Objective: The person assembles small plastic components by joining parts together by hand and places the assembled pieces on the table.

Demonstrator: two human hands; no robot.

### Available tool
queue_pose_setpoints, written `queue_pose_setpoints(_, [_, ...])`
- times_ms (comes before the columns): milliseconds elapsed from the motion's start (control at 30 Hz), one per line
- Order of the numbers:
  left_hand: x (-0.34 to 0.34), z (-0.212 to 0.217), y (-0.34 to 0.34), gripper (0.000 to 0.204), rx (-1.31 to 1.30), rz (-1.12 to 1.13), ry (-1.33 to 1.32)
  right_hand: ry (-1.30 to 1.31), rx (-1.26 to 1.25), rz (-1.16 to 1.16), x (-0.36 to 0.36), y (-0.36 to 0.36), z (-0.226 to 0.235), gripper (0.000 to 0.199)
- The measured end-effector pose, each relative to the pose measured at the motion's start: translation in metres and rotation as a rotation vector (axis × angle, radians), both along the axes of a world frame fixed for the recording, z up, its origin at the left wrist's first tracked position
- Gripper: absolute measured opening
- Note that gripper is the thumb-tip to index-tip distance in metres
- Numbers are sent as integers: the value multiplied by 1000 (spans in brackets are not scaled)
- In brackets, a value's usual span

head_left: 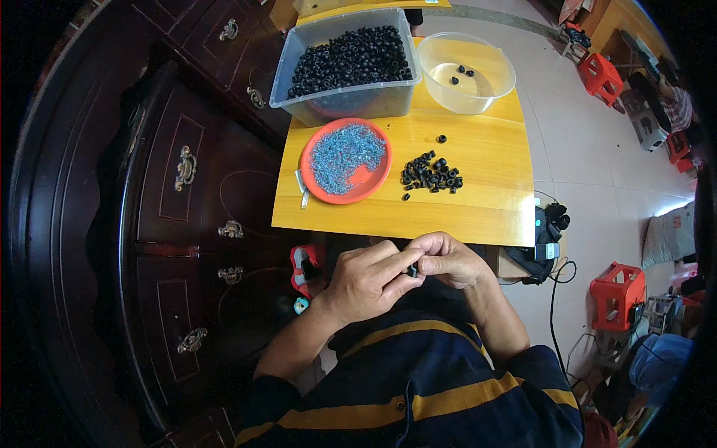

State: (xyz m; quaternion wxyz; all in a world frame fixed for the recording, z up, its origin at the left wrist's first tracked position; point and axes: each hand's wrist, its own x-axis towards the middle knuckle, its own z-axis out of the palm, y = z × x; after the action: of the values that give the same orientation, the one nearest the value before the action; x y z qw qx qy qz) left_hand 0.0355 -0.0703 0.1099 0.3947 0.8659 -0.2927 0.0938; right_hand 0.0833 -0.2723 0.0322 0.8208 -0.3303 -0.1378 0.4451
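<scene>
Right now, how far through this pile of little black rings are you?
Only just begun, it seems. The round clear bowl holds just a few black rings. Both hands, left and right, pinch one small black piece between them. Still waiting: the loose heap of rings on the yellow table, a full clear bin, and the orange plate of small blue-grey parts.

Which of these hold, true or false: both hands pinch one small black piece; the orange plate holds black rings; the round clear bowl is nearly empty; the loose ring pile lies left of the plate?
1. Both hands, left hand and right hand, pinch one small black piece: true.
2. The orange plate holds black rings: false, it holds small blue-grey bits.
3. The round clear bowl is nearly empty: true, a few black rings inside.
4. The loose ring pile lies left of the plate: false, right of it.
</scene>
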Motion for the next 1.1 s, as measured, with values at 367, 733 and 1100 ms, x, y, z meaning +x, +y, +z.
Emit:
queue_pose_setpoints(367, [-8,-13,-3,24,0,214,-234,5,-40,-85,-2,9,6,24])
queue_pose_setpoints(733, [-8,-17,-2,16,115,270,-190,-98,-183,-258,-8,15,10,22])
queue_pose_setpoints(1100, [-7,-19,1,21,73,224,-166,-103,-182,-252,-7,10,6,22])
